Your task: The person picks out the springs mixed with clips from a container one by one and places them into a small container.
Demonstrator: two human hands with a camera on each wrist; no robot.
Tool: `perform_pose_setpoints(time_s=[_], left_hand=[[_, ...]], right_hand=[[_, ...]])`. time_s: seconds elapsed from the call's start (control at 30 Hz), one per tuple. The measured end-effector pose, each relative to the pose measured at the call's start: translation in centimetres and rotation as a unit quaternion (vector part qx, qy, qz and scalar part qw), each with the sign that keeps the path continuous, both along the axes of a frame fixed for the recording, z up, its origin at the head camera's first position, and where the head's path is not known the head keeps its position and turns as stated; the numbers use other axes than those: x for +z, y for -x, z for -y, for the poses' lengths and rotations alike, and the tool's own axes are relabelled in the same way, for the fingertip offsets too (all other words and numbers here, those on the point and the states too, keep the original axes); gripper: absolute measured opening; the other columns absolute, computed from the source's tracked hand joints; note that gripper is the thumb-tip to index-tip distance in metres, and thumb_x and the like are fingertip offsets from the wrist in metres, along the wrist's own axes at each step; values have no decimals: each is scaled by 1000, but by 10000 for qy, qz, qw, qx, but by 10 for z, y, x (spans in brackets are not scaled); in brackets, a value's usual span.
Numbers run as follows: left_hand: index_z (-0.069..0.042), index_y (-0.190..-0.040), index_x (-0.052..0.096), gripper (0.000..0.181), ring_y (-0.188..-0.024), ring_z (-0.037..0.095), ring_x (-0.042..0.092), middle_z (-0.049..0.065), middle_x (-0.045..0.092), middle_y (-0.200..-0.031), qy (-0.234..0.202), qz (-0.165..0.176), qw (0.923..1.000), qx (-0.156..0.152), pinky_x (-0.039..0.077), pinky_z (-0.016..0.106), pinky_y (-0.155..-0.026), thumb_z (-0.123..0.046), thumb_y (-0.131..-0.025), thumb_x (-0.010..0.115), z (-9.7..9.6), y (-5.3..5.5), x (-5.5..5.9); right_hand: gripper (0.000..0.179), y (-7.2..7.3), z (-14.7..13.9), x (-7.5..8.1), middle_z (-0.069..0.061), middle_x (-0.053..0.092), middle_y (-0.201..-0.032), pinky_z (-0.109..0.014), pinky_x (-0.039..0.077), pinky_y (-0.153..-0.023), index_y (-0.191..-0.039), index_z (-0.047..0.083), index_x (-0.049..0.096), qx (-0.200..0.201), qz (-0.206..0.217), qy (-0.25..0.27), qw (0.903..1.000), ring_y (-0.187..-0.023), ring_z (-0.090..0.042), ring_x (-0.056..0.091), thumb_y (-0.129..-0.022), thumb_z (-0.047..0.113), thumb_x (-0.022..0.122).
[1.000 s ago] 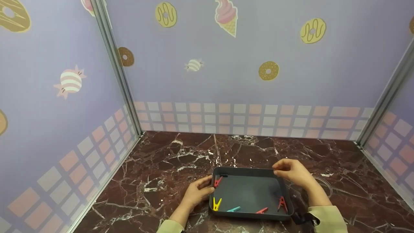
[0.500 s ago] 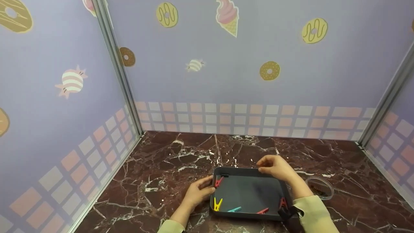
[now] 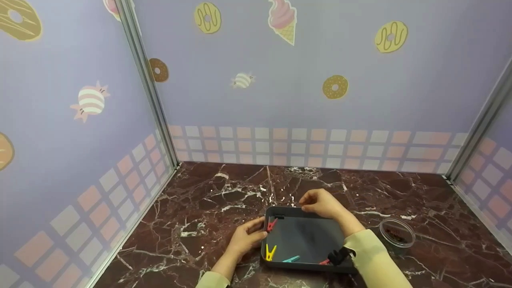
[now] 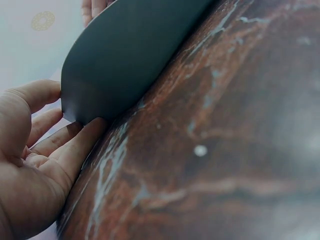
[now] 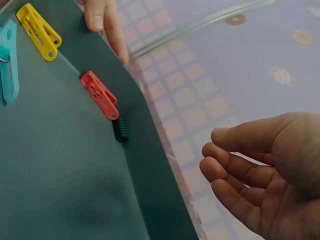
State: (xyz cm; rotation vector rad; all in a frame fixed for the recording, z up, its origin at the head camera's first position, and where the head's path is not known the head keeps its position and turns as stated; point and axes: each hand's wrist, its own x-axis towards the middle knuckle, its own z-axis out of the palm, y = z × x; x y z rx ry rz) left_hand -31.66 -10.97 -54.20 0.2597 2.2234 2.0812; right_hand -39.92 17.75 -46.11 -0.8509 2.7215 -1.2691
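Note:
A dark grey rectangular tray point(image 3: 316, 240) stands on the marbled table. My left hand point(image 3: 245, 239) grips its left rim, thumb over the edge and fingers against the outer wall. Above the back wall hovers my right hand point(image 3: 323, 204), its fingers loosely bent; a small red sliver shows behind its thumb point(image 5: 250, 135), too little to identify. Along the tray's sides lie a red clothespin point(image 5: 100, 95), a yellow clothespin point(image 3: 270, 253), a teal clothespin point(image 3: 291, 259) and another red clothespin point(image 3: 325, 262). A dark green ribbed piece point(image 5: 120, 129) sits near the back left corner.
A round clear plastic container point(image 3: 397, 233) stands right of the tray. My right sleeve point(image 3: 374, 256) and a black wrist device point(image 3: 341, 256) cover the tray's front right corner. Patterned panels point(image 3: 256, 100) enclose the table at the back and sides.
My right hand has moved left along the tray's back rim. Its sleeve now hides the red clothespin at the right, and the round container has come into view. The left hand stays put.

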Motion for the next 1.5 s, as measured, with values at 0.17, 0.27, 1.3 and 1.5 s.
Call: perform_pose_setpoints(time_s=[0.17, 0.27, 1.3, 1.5], left_hand=[[7, -146, 52, 58, -129, 43, 63, 33, 54, -146, 8, -47, 10000, 26, 62, 39, -93, -8, -93, 71, 0, 0, 0], [7, -145, 53, 58, -127, 41, 64, 33, 55, -146, -28, -73, 10000, 30, 62, 37, -92, -8, -92, 71, -1, 0, 0], [6, -147, 52, 60, -122, 34, 67, 32, 54, -147, -81, 101, 9999, 79, 63, 39, -88, -9, -92, 71, -1, 0, 0], [6, -147, 51, 60, -121, 33, 68, 32, 53, -148, -134, 125, 9998, 51, 63, 41, -88, -8, -92, 71, -1, 0, -1]], right_hand=[[13, 6, 17, -3, -13, 77, -91, -31, 55, -75, -97, -1, 76, 44, -65, -236, 9997, -80, -10, 66, -85, 3, 76], [10, 7, 28, -3, -11, 76, -89, -33, 56, -75, -95, 0, 76, 55, -146, -460, 9988, -78, -10, 65, -85, 3, 76], [20, 0, 76, -14, -12, 78, -89, -38, 56, -68, -97, 0, 81, 629, -676, -2453, 9650, -75, -22, 68, -79, -8, 76], [16, -3, 74, -15, -9, 76, -84, -37, 57, -67, -89, 3, 80, 403, -636, -2684, 9604, -71, -18, 66, -75, 3, 88]])
